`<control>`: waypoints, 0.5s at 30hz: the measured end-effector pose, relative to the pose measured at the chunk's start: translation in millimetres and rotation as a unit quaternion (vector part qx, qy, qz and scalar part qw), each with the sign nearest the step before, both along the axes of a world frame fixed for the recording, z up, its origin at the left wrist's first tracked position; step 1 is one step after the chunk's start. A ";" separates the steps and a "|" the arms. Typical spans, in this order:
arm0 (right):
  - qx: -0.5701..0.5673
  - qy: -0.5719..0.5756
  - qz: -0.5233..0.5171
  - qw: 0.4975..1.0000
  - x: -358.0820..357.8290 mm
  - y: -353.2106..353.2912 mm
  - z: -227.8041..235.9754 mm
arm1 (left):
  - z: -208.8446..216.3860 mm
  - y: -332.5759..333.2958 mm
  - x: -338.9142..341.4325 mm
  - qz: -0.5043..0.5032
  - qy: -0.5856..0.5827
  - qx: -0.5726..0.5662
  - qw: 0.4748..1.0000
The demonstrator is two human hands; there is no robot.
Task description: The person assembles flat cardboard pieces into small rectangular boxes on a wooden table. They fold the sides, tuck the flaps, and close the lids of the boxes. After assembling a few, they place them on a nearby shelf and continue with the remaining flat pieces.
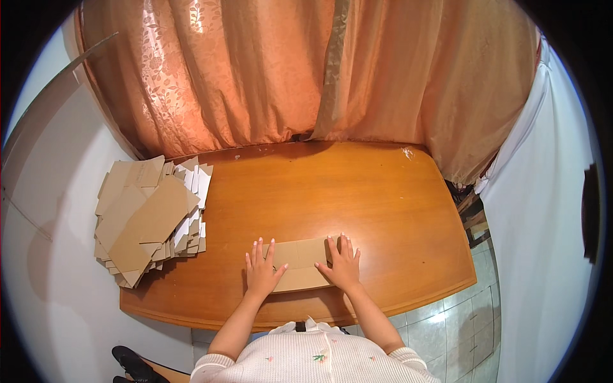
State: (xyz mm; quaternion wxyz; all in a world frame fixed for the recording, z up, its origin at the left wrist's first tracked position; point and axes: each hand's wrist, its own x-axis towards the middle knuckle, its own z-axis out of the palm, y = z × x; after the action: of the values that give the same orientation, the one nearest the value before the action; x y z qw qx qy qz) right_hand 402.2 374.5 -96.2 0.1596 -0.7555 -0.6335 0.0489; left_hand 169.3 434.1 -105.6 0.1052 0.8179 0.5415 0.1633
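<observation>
Resting at the middle of the desk's (306, 191) near edge: one brown cardboard piece (299, 277), long side toward me, a lengthwise crease across it; how many layers lie folded under it, I cannot tell.

My left hand (260, 276): palm down on the piece's left end, fingers spread wide and pointing across the desk, thumb angled inward. My right hand (344, 269): the same at the right end, fingers a little apart, thumb inward. Neither grips; both press or rest flat.

Handling, as I judge it: light, fairly stiff along the panels, giving at the creases; dry, slightly slick on the polished desk; not fragile, though edges and corners would dent. Best hold: both short ends, thumbs above, fingers beneath, clear of the crease.

Also listed: one untidy stack of flat cardboard (153, 217), brown with some white faces, at the desk's left end; orange curtains (255, 76) behind the desk's far edge; white cloth (543, 153) hanging beyond its right end; tiled floor (440, 332) below its right near corner.
</observation>
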 end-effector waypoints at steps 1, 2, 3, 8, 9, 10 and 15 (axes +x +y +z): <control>-0.001 -0.003 0.000 1.000 -0.2 0.3 -0.7 | -0.1 0.3 0.0 0.002 0.002 0.000 1.000; -0.002 -0.006 0.000 1.000 -0.4 0.2 -1.5 | -0.5 0.2 -0.1 0.003 0.005 0.000 1.000; -0.002 -0.005 0.001 1.000 -0.4 0.4 -1.8 | -1.2 0.2 -0.1 0.005 0.006 0.003 1.000; -0.009 -0.006 0.002 1.000 0.4 1.2 -3.1 | -1.1 -0.4 1.4 0.011 0.010 0.008 1.000; -0.012 -0.006 0.002 1.000 0.4 1.4 -2.3 | -0.6 -0.3 1.5 0.009 0.008 0.005 1.000; -0.015 -0.005 0.002 1.000 0.3 1.4 -0.8 | -0.3 -0.1 1.6 0.008 0.006 0.001 1.000; -0.031 -0.014 0.008 0.999 0.3 1.8 -1.8 | -0.3 -0.1 1.1 0.008 0.010 0.000 1.000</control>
State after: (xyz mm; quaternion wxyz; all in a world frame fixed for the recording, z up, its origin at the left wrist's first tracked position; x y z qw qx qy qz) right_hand 402.6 376.4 -98.0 0.1270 -0.7555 -0.6399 0.0596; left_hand 170.4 434.0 -106.0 0.0986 0.8150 0.5492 0.1559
